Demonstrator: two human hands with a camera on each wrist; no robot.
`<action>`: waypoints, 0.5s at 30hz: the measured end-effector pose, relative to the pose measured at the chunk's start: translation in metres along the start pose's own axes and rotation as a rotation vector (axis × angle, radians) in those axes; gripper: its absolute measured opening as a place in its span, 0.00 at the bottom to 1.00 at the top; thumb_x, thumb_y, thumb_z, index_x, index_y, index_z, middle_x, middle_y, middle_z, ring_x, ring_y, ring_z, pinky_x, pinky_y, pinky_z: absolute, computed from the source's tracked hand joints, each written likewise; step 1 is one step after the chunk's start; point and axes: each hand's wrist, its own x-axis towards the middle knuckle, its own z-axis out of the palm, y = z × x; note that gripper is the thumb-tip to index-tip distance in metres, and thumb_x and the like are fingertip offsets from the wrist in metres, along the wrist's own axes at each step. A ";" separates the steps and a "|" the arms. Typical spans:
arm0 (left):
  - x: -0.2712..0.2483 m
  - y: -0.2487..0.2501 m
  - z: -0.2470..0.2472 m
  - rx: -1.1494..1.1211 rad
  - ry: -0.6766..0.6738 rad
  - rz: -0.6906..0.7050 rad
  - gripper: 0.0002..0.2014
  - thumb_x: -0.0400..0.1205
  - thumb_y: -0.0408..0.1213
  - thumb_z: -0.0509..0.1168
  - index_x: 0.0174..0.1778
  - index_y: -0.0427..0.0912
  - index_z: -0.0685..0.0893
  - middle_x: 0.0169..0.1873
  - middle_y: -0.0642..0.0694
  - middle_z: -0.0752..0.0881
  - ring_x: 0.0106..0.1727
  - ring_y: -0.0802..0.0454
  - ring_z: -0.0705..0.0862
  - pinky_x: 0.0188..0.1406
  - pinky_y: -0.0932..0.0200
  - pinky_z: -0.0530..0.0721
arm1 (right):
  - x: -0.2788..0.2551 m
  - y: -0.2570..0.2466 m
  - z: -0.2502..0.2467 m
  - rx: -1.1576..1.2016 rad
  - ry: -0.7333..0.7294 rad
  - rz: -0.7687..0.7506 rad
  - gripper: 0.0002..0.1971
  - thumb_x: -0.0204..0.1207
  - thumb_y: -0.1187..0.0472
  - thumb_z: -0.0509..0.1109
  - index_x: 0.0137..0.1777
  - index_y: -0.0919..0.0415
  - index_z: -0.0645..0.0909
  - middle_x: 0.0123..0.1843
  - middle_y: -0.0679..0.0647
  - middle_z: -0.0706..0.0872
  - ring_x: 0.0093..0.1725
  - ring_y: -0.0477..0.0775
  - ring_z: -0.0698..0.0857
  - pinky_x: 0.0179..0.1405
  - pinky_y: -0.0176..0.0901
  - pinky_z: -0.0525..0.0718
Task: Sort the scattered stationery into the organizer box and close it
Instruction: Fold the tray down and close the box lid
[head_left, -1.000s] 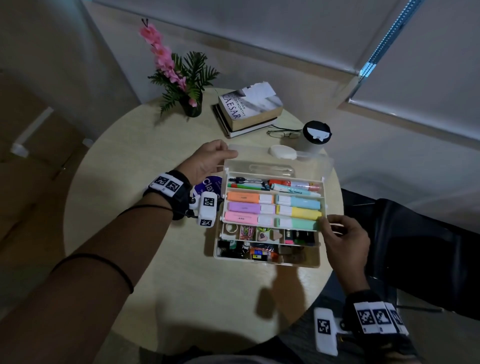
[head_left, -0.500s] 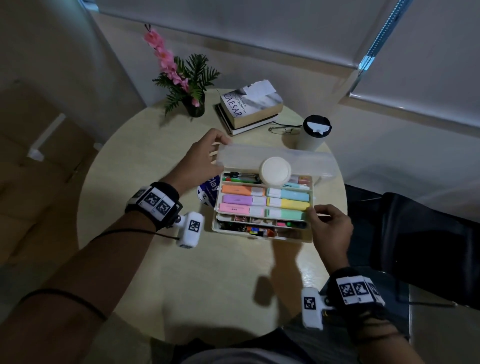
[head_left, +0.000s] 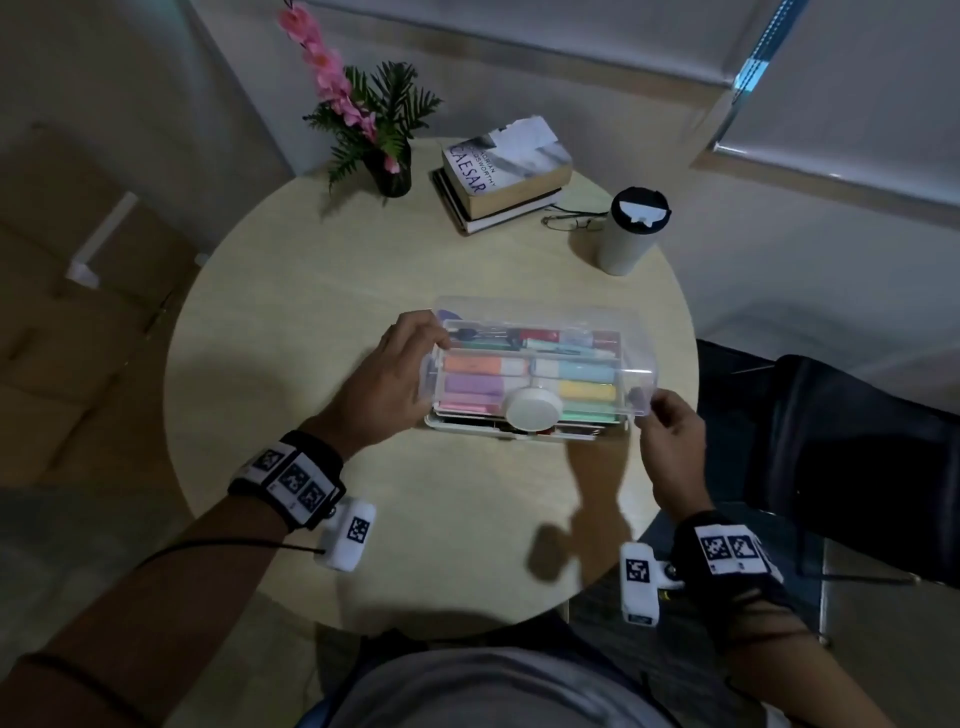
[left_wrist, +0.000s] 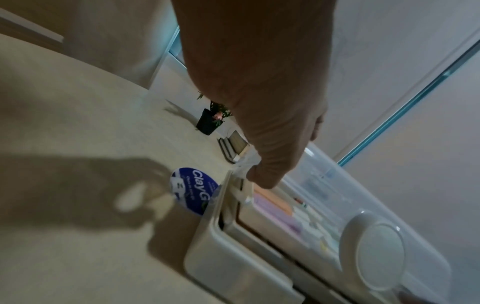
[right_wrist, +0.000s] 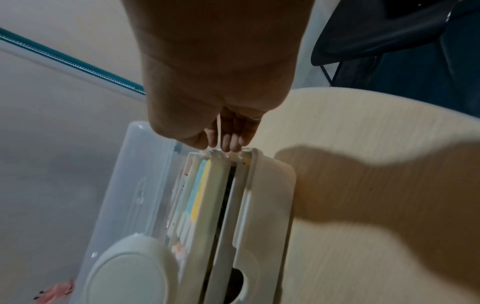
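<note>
Clear lid (head_left: 545, 332) sits between left hand (head_left: 389, 379) and right hand (head_left: 670, 436).

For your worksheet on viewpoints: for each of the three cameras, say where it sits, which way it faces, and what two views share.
Head: worn on the head, looking down at the round table; both forearms show.
Left wrist: looks along the left hand toward the organizer box.
Right wrist: looks along the right hand at the box's right end.
Shared: all show the clear lid and its round white latch.
</note>
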 end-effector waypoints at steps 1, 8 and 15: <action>-0.004 0.000 0.002 0.025 -0.003 0.007 0.30 0.67 0.23 0.74 0.65 0.39 0.78 0.70 0.42 0.74 0.71 0.44 0.81 0.59 0.52 0.86 | 0.003 -0.001 -0.001 0.032 0.002 0.025 0.09 0.88 0.60 0.72 0.54 0.66 0.90 0.47 0.52 0.93 0.45 0.42 0.89 0.46 0.33 0.85; -0.022 -0.002 0.017 0.148 -0.017 0.038 0.26 0.67 0.22 0.72 0.62 0.36 0.78 0.68 0.37 0.75 0.66 0.38 0.81 0.55 0.55 0.83 | -0.002 -0.017 -0.002 0.167 -0.065 0.139 0.19 0.90 0.49 0.63 0.52 0.58 0.93 0.52 0.56 0.96 0.55 0.54 0.94 0.56 0.52 0.90; -0.062 -0.007 0.056 0.022 0.049 -0.270 0.43 0.60 0.40 0.91 0.61 0.32 0.71 0.67 0.41 0.69 0.62 0.55 0.74 0.57 0.61 0.83 | -0.003 -0.008 0.002 -0.041 -0.138 0.033 0.23 0.78 0.35 0.77 0.60 0.52 0.93 0.53 0.47 0.96 0.55 0.50 0.95 0.66 0.64 0.90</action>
